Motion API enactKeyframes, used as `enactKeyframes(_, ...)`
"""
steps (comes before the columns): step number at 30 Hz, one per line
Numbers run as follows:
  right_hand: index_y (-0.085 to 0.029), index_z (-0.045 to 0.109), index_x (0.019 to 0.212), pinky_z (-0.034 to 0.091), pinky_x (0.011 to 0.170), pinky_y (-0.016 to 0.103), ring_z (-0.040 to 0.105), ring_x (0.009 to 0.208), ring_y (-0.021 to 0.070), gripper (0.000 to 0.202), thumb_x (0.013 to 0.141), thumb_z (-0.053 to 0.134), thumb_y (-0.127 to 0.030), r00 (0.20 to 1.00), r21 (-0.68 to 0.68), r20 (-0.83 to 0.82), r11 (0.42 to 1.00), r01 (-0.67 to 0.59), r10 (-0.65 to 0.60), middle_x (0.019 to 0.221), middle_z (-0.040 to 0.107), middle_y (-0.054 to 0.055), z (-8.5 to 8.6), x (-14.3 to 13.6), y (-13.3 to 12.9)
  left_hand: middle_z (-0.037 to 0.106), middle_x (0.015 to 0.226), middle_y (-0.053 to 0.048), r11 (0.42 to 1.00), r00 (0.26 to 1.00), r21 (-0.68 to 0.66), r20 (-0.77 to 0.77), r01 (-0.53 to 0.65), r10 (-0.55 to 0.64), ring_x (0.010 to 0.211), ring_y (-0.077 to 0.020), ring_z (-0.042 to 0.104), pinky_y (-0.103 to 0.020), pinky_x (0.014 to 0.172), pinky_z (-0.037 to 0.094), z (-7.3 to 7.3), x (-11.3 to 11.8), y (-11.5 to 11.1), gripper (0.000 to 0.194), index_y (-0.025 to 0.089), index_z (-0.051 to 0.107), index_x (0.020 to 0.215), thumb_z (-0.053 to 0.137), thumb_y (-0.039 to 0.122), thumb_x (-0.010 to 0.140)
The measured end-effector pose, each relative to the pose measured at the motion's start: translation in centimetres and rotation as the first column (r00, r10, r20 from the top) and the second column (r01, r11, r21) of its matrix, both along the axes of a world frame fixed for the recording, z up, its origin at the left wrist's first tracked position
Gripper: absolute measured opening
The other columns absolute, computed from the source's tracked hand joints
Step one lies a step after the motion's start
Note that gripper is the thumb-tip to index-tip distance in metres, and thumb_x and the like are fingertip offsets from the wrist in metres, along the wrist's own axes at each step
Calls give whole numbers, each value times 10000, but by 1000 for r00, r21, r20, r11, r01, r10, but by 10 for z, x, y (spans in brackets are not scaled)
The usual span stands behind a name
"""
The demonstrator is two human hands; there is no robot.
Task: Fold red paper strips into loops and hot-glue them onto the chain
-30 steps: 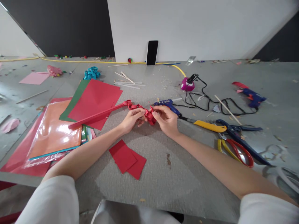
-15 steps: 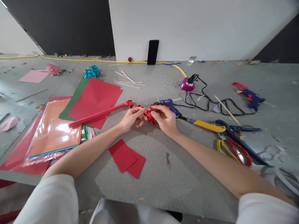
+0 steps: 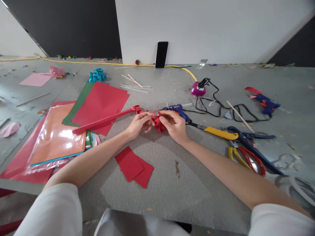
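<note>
Centrally, two bare forearms slant in from the lower corners and converge over the grey, textured table (image 3: pixel 172 196), white sleeves (image 3: pixel 57 209) ending near the elbows. The left hand (image 3: pixel 138 127) points inward, back of the wrist facing up, its thumb and bent index finger pinching the curled, looped red paper piece (image 3: pixel 160 127); the lower fingers curl loosely beneath. Opposite it, the right hand (image 3: pixel 175 127) angles up and to the left, thumb and index fingertip pressed together on the other end of those loops, knuckles arched. The hands are near each other, with the looped paper between them, just above the table.

From behind the left hand, more red loops lead to a long, narrow red paper strip (image 3: pixel 105 121), which runs down and left across the flat red paper sheets (image 3: pixel 98 98). Just beyond the right hand lies a blue glue gun (image 3: pixel 181 112), partly covered by the fingers. Below the left wrist, two overlapping small red paper rectangles (image 3: pixel 130 165) lie flat on the table.
</note>
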State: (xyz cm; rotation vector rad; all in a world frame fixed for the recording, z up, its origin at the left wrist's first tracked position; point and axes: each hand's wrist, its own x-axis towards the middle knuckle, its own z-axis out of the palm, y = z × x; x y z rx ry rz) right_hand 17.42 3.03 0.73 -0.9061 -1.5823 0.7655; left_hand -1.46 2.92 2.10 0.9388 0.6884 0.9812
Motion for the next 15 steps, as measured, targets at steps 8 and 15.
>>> enactKeyframes(8,-254,747,1097,628,891,376,735,999,209,267,937,698,-462,999,-6,15,999,-44,44,1077,774,61,1,0,-1,585,619,34,999,1000,-33,-30,-11,10,445,-89,546,-180,372,331,1,1,0,358,181,533,848,753,464,844)
enactKeyframes(15,-261,745,1091,620,887,369,732,987,202,236,935,709,-435,997,3,-5,997,-71,71,1062,769,53,1,0,-1,585,613,38,1000,999,-8,-26,-20,20,454,-88,542,-173,384,336,1,1,0,375,184,556,912,779,475,834)
